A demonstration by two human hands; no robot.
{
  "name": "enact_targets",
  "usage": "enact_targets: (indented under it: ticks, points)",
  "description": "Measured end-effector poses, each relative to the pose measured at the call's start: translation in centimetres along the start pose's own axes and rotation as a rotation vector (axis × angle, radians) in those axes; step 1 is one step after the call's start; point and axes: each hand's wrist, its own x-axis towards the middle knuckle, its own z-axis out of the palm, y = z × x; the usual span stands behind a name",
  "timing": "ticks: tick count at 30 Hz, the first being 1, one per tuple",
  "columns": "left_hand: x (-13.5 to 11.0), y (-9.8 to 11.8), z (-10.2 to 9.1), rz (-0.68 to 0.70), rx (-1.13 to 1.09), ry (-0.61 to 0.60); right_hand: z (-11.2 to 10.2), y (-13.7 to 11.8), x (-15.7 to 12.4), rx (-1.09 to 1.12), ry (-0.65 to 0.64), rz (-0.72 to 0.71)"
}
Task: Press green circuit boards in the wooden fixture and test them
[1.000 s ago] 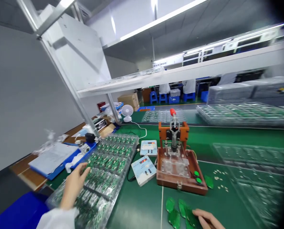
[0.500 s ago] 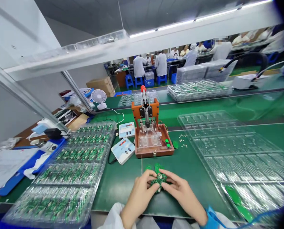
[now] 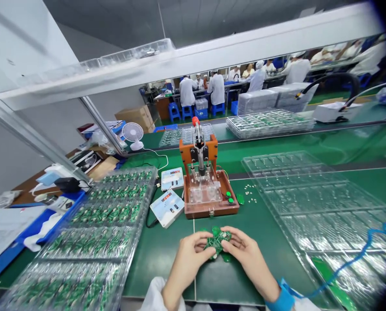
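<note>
My left hand (image 3: 186,259) and my right hand (image 3: 247,255) meet just above the green mat at the near edge. Both pinch a small cluster of green circuit boards (image 3: 217,241) between their fingertips. Another green board (image 3: 225,258) lies on the mat under the hands. Straight ahead stands a brown wooden test fixture (image 3: 208,192) with a red-tipped lever and two green buttons. Left of my hands lies a clear tray full of green boards (image 3: 98,229).
Two white meter boxes (image 3: 167,207) sit left of the fixture. Empty clear plastic trays (image 3: 322,207) cover the mat on the right, crossed by a blue cord (image 3: 355,259). A small fan (image 3: 132,131), blue bins and cartons stand at the left. People in white coats work in the background.
My left hand left the board tray and joined the right at the front, both closing on green boards. The view swung from left to straight ahead; the boards rose slightly.
</note>
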Motion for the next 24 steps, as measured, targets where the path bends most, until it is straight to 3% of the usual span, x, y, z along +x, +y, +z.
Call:
enact_targets:
  ticks: [6,9,13,15,18,20,24]
  points:
    - [0.0,-0.1,0.2,0.02,0.014,0.034,-0.1,0.0,0.2,0.025,0.097,0.005]
    - [0.0,-0.2,-0.7,0.033,0.096,0.084,-0.8,0.1,0.1,-0.004,0.156,-0.017]
    - [-0.2,-1.1,-2.8,0.15,0.371,0.268,-3.0,0.3,-0.6,-0.356,0.282,-0.211]
    - [-0.2,-1.7,-3.4,0.285,0.524,0.352,-4.1,0.4,-1.0,-0.609,0.247,-0.386]
    - [-0.2,-2.6,-3.0,0.447,0.664,0.372,-5.1,0.8,-1.5,-0.844,0.067,-0.6]
    - [0.0,-2.9,-2.2,0.481,0.705,0.353,-5.1,1.1,-1.7,-0.924,-0.021,-0.651]
    - [0.2,-2.8,-1.2,0.472,0.715,0.288,-4.4,1.3,-1.7,-1.01,-0.071,-0.655]
